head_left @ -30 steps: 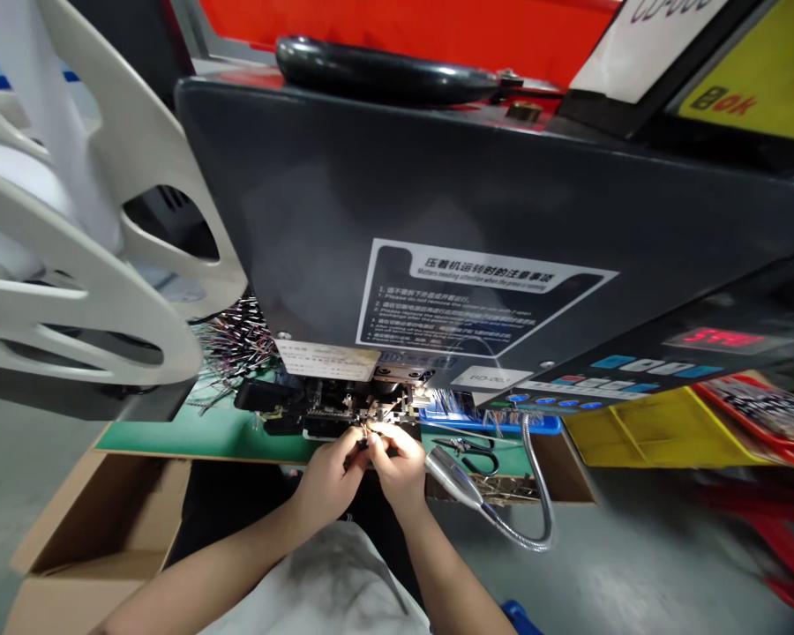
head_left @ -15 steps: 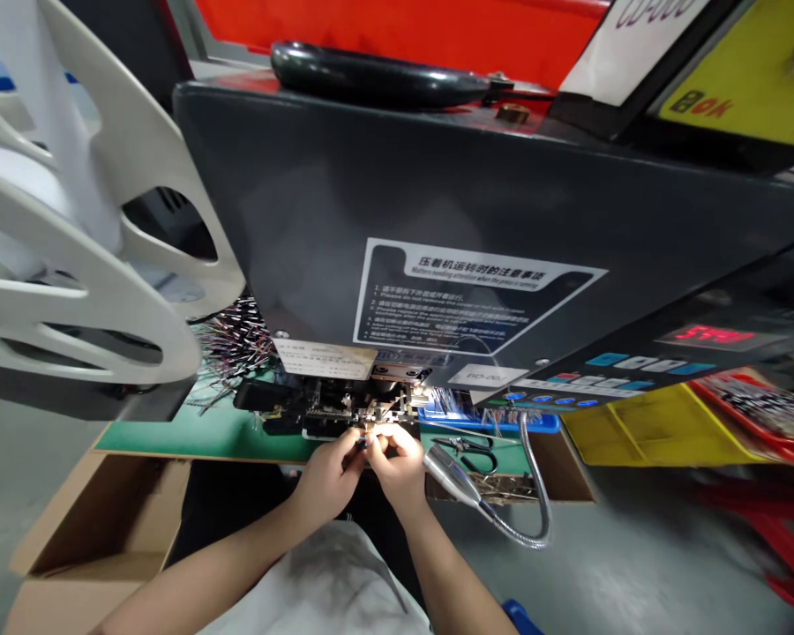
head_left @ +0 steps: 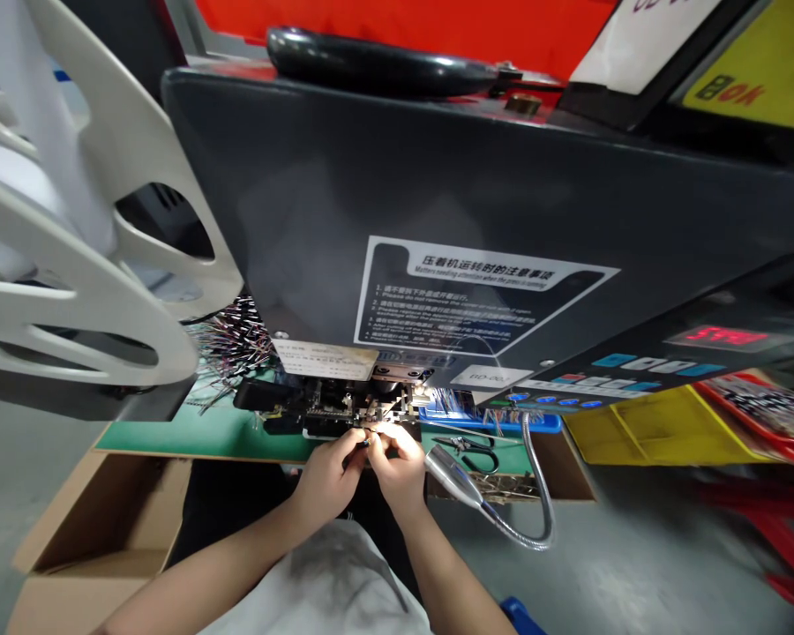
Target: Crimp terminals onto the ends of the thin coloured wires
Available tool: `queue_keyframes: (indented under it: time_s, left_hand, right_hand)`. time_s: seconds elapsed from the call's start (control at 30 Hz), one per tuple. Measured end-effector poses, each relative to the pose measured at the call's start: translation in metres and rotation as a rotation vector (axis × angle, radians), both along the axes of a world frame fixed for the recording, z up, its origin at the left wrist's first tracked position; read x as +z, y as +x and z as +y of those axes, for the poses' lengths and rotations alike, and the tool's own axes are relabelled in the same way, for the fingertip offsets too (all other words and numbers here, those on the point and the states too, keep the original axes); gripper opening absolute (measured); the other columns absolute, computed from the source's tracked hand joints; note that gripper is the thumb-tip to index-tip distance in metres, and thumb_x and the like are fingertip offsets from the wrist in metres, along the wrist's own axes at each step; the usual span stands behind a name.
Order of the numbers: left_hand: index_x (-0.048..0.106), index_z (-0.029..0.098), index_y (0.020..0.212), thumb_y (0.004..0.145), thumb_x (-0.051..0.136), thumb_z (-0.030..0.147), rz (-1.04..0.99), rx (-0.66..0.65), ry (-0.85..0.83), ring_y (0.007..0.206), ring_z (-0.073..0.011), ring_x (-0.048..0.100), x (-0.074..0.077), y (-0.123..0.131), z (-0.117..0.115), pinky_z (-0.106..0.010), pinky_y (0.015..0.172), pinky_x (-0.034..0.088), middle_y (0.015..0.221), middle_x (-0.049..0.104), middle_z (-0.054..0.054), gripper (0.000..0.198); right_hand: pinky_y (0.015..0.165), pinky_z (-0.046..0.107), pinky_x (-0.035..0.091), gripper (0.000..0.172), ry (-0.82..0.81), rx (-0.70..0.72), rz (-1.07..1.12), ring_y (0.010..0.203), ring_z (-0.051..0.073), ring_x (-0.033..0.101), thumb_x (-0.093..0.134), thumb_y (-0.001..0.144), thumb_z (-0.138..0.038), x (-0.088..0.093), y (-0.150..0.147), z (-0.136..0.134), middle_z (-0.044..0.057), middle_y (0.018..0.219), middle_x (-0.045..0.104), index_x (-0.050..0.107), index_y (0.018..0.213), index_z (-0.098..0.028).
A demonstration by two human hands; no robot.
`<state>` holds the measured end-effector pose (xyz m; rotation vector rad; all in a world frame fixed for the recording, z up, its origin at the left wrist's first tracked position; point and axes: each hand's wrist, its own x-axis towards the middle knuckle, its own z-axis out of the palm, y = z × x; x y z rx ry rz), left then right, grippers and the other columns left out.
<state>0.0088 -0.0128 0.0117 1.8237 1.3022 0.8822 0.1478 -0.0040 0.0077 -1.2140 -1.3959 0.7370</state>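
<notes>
At the lower front of a dark grey crimping press (head_left: 291,220), my left hand (head_left: 331,472) and my right hand (head_left: 397,463) meet with fingers pinched. Between their fingertips is a small, thin, dark thing that looks like a wire (head_left: 367,438); most of it is hidden by the fingers. Both sets of fingertips are right in front of the lit metal tooling (head_left: 384,410) under the press. I cannot tell whether the wire touches the tooling.
Right of my hands are a bendable lamp (head_left: 453,476), black-handled scissors (head_left: 480,454) and a blue tray (head_left: 543,423) of wires. Wire bundles (head_left: 238,339) lie left on the green bench top (head_left: 205,432). A large pale reel (head_left: 165,265) is at left, above a cardboard box (head_left: 112,503).
My hands stay pinched at nearly the same place in front of the tooling, with only slight finger movement. The view has shifted slightly.
</notes>
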Motion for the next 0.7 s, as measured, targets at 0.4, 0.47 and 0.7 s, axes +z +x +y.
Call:
queue_keyframes:
  time_s: [0.4, 0.47, 0.7]
  left_hand:
    - [0.06, 0.026, 0.109, 0.093, 0.046, 0.016, -0.015, 0.015, 0.033, 0.097, -0.0195, 0.07, 0.0001, -0.0001, 0.0019, -0.027, 0.082, 0.052, 0.108, 0.073, -0.002, 0.023]
    - [0.06, 0.026, 0.111, 0.095, 0.046, 0.019, -0.012, 0.01, 0.028, 0.098, -0.0196, 0.069, 0.0002, -0.0007, 0.0017, -0.027, 0.082, 0.052, 0.108, 0.073, -0.003, 0.023]
    - [0.06, 0.026, 0.109, 0.093, 0.045, 0.016, 0.024, 0.004, 0.027, 0.093, -0.0204, 0.07, -0.0013, -0.0014, 0.0005, -0.027, 0.079, 0.052, 0.103, 0.073, -0.003, 0.023]
  right_hand:
    - [0.049, 0.027, 0.045, 0.014, 0.0, -0.012, -0.001, 0.048, 0.013, 0.049, 0.062, 0.086, -0.026, -0.0005, -0.0002, 0.0018, -0.001, 0.059, 0.058, 0.071, 0.09, -0.017]
    - [0.049, 0.026, 0.045, 0.014, -0.005, -0.008, 0.004, 0.047, 0.013, 0.047, 0.062, 0.086, -0.027, 0.0, 0.0001, 0.001, -0.003, 0.055, 0.053, 0.07, 0.091, -0.017]
    - [0.046, 0.024, 0.043, 0.01, -0.024, 0.005, 0.033, 0.044, 0.011, 0.044, 0.064, 0.085, -0.025, -0.0004, -0.0009, 0.0004, -0.007, 0.051, 0.045, 0.066, 0.09, -0.017]
